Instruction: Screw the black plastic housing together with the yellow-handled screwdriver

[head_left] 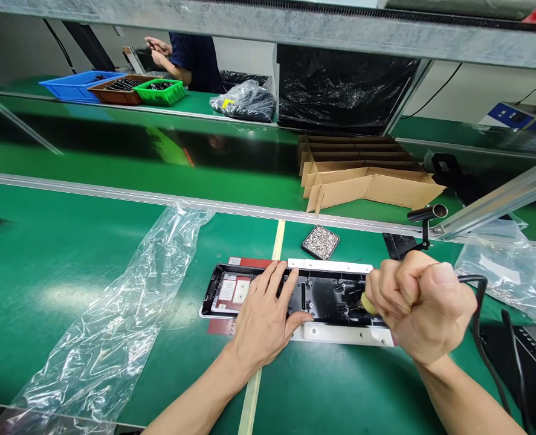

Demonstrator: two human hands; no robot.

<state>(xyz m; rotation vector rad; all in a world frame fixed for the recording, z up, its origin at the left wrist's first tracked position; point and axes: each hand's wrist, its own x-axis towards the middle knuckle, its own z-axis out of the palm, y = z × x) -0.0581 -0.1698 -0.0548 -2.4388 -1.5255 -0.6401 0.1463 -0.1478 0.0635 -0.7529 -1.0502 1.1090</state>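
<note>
A long black device housing [326, 296] lies open side up in a white fixture [340, 333] on the green bench. My left hand [265, 317] rests flat on the housing's left half, fingers spread, holding it down. My right hand [419, 305] is closed in a fist around a tool with a yellowish grip [366, 303], its tip pointing down into the right part of the housing. A black cable [478, 314] runs from the fist to the right. The tool's tip is hidden by my fingers.
A small black tray of screws [321, 242] sits behind the housing. An empty clear plastic bag [113, 326] lies at the left, another bag [506, 266] at the right. Folded cardboard [362, 181] lies on the belt behind. A co-worker [184, 57] stands by coloured bins [113, 87].
</note>
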